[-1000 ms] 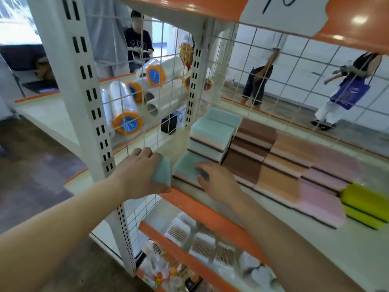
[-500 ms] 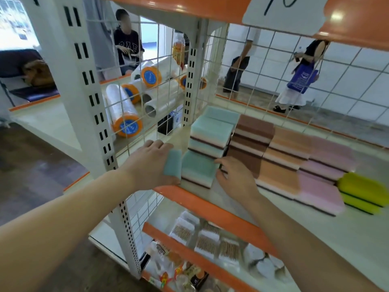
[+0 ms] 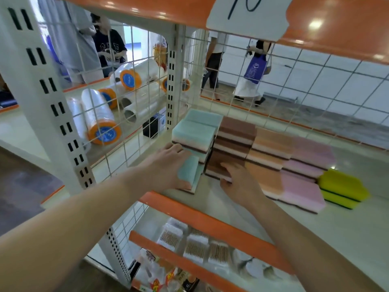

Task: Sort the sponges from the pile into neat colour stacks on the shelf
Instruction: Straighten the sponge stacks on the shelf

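Note:
Sponges lie in colour rows on the cream shelf (image 3: 242, 209): a teal stack (image 3: 195, 131) at the left, then a brown stack (image 3: 235, 133), orange sponges (image 3: 271, 142), pink sponges (image 3: 303, 190) and two yellow-green sponges (image 3: 341, 186). My left hand (image 3: 166, 167) grips a teal sponge (image 3: 188, 171) standing on edge in front of the teal stack. My right hand (image 3: 240, 182) rests its fingertips on the front brown sponge (image 3: 214, 167).
A white slotted upright (image 3: 52, 114) and wire mesh (image 3: 134, 85) close the left side, with film rolls (image 3: 101, 121) behind. The orange shelf lip (image 3: 189, 209) runs along the front; brushes (image 3: 193, 245) lie on the lower shelf. People stand beyond the back mesh.
My right hand has left the front teal sponge and moved right onto the front brown sponge. My left hand has carried its teal sponge in toward the teal stack.

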`<action>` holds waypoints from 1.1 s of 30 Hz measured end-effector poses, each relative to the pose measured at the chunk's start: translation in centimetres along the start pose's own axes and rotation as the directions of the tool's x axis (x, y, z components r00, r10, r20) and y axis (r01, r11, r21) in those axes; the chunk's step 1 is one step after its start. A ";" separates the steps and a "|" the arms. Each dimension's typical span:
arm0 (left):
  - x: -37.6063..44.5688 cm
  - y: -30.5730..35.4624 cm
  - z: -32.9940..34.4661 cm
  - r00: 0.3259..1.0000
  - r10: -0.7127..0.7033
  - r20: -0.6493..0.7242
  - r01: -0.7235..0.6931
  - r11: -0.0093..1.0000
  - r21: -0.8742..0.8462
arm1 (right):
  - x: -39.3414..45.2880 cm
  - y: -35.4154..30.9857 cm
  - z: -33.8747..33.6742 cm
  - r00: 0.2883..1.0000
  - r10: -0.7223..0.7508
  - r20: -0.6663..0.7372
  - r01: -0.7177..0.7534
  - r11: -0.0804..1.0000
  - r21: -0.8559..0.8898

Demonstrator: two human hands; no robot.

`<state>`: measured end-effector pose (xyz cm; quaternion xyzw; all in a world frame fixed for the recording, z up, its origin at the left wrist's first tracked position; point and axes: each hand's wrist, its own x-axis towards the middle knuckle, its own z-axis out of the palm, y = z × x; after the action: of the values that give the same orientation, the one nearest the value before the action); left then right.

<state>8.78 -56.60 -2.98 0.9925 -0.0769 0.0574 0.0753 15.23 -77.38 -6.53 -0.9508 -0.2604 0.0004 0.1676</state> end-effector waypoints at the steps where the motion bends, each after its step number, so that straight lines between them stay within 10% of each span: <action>1: 0.3 0.1 0.2 1.000 0.000 0.014 0.000 1.000 -0.005 | 0.0 0.0 0.0 1.000 -0.004 0.013 0.004 1.000 -0.004; 33: 1.2 -0.2 1.5 0.997 0.077 0.028 -0.077 0.997 -0.019 | 0.7 1.1 0.5 0.992 -0.036 0.123 0.041 0.999 -0.035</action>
<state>10.13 -56.84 -4.31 0.9888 -0.1167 0.0455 0.0809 16.30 -77.81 -7.27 -0.9468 -0.2885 0.0504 0.1335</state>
